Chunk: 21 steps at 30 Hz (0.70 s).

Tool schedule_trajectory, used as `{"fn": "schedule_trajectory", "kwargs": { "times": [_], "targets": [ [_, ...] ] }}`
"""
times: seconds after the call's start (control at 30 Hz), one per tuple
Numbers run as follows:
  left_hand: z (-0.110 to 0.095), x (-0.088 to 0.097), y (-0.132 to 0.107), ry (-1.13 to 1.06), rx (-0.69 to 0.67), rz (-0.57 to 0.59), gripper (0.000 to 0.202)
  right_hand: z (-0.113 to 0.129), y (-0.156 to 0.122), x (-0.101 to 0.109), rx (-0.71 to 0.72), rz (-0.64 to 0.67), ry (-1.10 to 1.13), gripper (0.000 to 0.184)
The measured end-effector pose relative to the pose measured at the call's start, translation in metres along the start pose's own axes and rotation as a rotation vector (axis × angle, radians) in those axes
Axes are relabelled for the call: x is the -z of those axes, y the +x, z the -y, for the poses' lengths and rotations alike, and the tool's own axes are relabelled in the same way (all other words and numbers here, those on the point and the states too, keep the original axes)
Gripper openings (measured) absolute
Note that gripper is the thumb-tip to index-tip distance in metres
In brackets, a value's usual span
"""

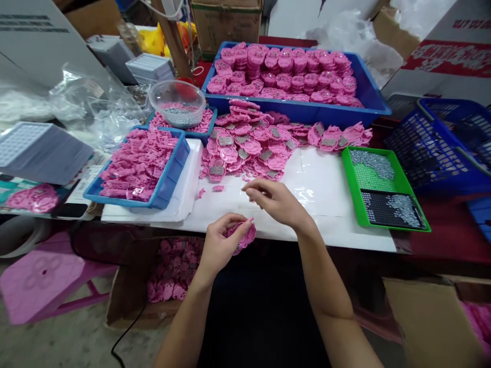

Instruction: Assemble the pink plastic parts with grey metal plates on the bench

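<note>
1. The left hand is pinching a pink piece between thumb and curled fingers, with hardly any gap; the piece is sitting just off the table's front edge.
2. The right hand is hovering near it, over the white sheet. Its fingers are bending, thumb and forefinger tips lying close together; whether they are gripping anything small, I cannot tell.
3. Beyond the hands, a pile of pink pieces, many bearing grey plates, is lying loose on the table.
4. Behind the pile, a big blue bin is holding stacked pink pieces in rows.
5. To the left, a blue tray is brimming with narrow pink parts.
6. A second tray behind that one is holding small pink parts, and a clear bowl containing small grey bits is resting over it.
7. To the right, a green tray is carrying small silvery bits at its far end and a black insert, partly covered with more, at its near end.
8. Below the table, a carton is holding more pink parts.
</note>
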<state>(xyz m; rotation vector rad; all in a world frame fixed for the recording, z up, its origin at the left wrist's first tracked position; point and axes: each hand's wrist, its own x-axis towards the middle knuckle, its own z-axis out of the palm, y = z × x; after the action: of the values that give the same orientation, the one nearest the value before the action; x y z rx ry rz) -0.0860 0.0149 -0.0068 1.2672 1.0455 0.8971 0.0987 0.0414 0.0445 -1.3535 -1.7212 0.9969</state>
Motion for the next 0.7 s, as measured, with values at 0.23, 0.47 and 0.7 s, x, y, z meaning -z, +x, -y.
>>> {"fn": "schedule_trajectory", "kwargs": {
  "times": [0.23, 0.47, 0.7],
  "targets": [
    [0.008, 0.011, -0.01, -0.086, 0.116, -0.095, 0.031, 0.003, 0.085, -0.038, 0.215, 0.397, -0.675, 0.019],
    [0.008, 0.016, -0.007, -0.188, 0.199, -0.135, 0.038, -0.002, 0.084, -0.046, 0.238, 0.441, -0.917, 0.025],
    [0.005, 0.011, -0.004, -0.203, 0.207, -0.099, 0.044, -0.01, 0.071, -0.021, 0.198, 0.291, -0.711, 0.024]
  ]
}}
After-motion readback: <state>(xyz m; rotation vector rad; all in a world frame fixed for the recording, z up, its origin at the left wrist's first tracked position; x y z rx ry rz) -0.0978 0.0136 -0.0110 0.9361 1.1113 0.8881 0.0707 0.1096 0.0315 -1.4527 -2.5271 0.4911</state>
